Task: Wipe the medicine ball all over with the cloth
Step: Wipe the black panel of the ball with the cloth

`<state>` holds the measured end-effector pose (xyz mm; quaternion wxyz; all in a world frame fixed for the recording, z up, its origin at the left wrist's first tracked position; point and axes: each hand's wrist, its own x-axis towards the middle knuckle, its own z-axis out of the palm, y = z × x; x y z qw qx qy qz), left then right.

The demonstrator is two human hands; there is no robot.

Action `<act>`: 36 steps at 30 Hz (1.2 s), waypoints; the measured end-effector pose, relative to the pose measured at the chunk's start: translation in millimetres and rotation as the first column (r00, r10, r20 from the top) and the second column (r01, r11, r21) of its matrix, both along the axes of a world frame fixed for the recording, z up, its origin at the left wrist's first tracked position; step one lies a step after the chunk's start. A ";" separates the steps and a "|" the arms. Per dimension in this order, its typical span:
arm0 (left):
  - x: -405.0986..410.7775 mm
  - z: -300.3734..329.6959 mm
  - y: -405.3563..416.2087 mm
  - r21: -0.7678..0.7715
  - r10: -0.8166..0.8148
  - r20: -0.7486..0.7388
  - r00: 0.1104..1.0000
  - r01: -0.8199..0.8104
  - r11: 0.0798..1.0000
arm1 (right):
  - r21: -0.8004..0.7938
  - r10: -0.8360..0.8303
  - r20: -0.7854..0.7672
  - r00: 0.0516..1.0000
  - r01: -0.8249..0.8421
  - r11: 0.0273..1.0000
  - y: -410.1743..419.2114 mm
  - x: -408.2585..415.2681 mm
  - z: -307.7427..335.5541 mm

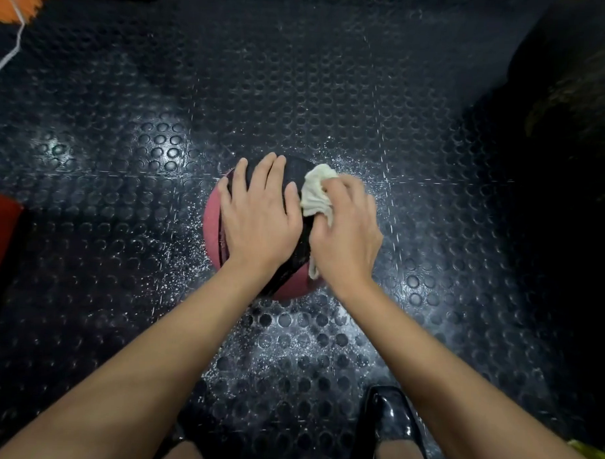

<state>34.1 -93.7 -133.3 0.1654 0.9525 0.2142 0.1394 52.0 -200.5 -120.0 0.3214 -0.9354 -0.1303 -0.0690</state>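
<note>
Ball (pixel 212 222) sits on studded floor mat (pixel 121 257), between both hands. Left hand (pixel 258 214) flat, fingers spread, steadying the top. Right hand (pixel 345 231) bunches cloth (pixel 316 192) against its right side. Likely heavy, grippy; roll it, don't lift.

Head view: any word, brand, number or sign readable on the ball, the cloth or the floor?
None can be read.
Red and black rubber medicine ball: no print on the visible part; hands cover much of it.
Crumpled white cloth: blank.
Black studded rubber floor: only white specks.
</note>
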 end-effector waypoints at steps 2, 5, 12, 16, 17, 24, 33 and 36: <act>0.5 1.6 5.4 -0.039 0.012 0.013 1.000 -0.012 0.999 | -0.003 0.048 0.028 0.998 -0.048 0.999 -4.3 -11.3 -5.2; 1.5 2.5 14.6 -0.091 -0.003 0.008 1.000 0.004 0.996 | 0.051 0.038 0.019 0.999 -0.039 0.998 -12.9 -31.2 -16.1; -3.0 2.4 7.5 0.035 -0.139 0.011 0.990 0.138 0.990 | 0.027 0.021 -0.126 0.992 -0.017 0.999 -6.4 21.1 4.9; -6.0 -2.1 4.2 0.072 -0.188 0.032 0.982 0.185 0.980 | -0.063 0.052 -0.332 0.942 -0.077 0.995 5.9 78.7 18.1; -5.0 -1.4 4.9 0.065 -0.167 0.036 0.985 0.165 0.984 | -0.061 0.063 -0.323 0.944 -0.087 0.994 7.2 78.2 18.6; -5.7 0.2 18.1 -0.047 -0.100 0.055 0.993 0.102 0.994 | 0.051 0.048 -0.006 0.999 -0.048 0.998 -19.3 -28.3 -5.7; -21.7 -2.2 11.3 0.018 -0.169 0.091 0.981 0.168 0.986 | -0.036 0.075 -0.250 0.965 -0.087 0.996 9.0 67.2 10.8; -15.9 -0.2 21.0 -0.059 -0.148 0.078 0.986 0.153 0.986 | 0.026 0.042 -0.137 0.990 -0.039 0.999 -3.3 25.9 -1.1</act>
